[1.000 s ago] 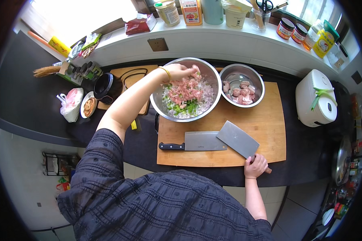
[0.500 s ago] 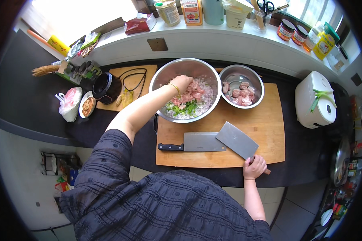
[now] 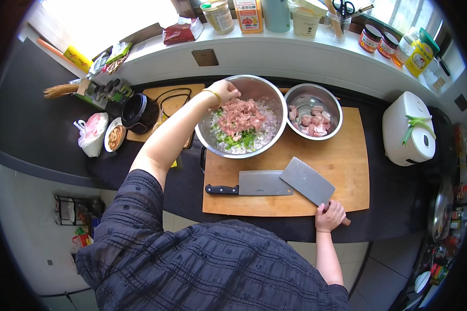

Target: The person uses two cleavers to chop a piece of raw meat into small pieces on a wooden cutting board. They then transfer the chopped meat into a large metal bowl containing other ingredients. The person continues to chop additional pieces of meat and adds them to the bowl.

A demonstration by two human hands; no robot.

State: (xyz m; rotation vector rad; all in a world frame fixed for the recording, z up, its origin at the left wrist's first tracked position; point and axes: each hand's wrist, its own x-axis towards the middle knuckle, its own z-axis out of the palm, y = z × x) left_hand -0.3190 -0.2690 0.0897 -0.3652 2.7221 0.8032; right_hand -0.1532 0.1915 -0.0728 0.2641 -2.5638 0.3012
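Observation:
My left hand [image 3: 225, 92], a yellow bangle at the wrist, hangs over the left rear rim of a large steel bowl [image 3: 203, 134]. Its fingers are bent together; whether anything is between them is hidden. In that bowl a mound of minced meat [image 3: 242, 115] lies on chopped pale onion, beside chopped green onion [image 3: 244, 138]. My right hand [image 3: 330, 216] grips the brown handle of a cleaver [image 3: 307, 180], whose blade rests flat on the wooden cutting board [image 3: 342, 155]. A second cleaver [image 3: 264, 183] with a black handle lies left of it, its blade end touching the first blade.
A smaller steel bowl [image 3: 338, 127] with meat chunks [image 3: 315, 124] stands right of the large one. A white appliance [image 3: 402, 132] with green onion on top is at the right. Leftward are a black jar [image 3: 139, 115], a small plate of food [image 3: 115, 137] and a white bag [image 3: 92, 137].
My left hand has lifted off the minced meat and moved left and up to the bowl's rim. My right hand and both cleavers have stayed put.

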